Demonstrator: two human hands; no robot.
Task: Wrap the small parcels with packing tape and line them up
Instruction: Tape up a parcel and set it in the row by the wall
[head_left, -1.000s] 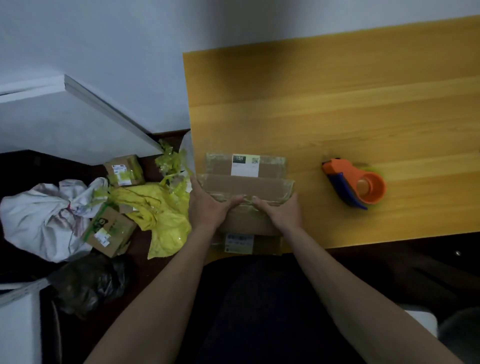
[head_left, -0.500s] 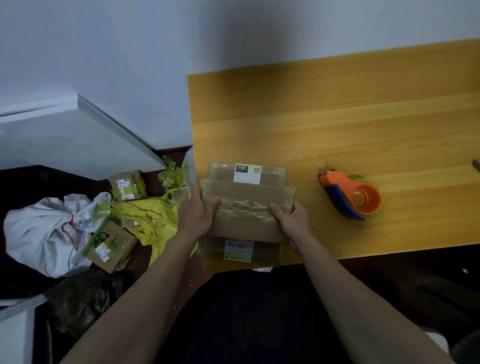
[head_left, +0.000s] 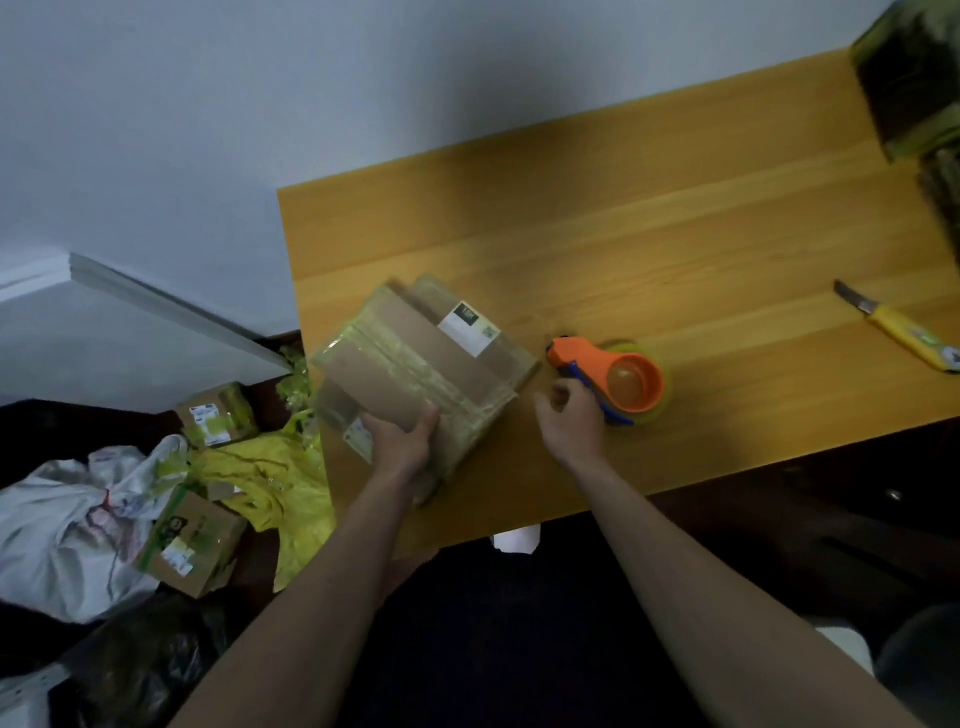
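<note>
head cam shows my left hand (head_left: 402, 441) clamped on the near edge of the parcel stack (head_left: 421, 369), thumb on top and the other fingers tucked under where i can't see them. right hand (head_left: 571, 415) holds nothing: fingers loosely curled, hanging just beside the tape dispenser (head_left: 618, 382), not touching it as far as i can tell, though it's a bit blurry there.

the stack is a few flat cardboard parcels piled skewed on the left end of the table (head_left: 649, 234), one corner poking past the table's left edge. top ones have glossy tape bands across them, and one further back has a white label (head_left: 470, 327).

handling guess: cardboard looks stiff and light, so it won't sag, but taped faces are slick and a loose pile like this probably wants to fan out. i'd hold it by the edges, pinching through the whole stack, not by the shiny top. dispenser i'd take by the blue handle, away from the cutter end.

further out: a yellow-handled knife (head_left: 904, 332) at the right, more boxes (head_left: 218, 421) and a yellow bag (head_left: 280, 493) down on the floor.
</note>
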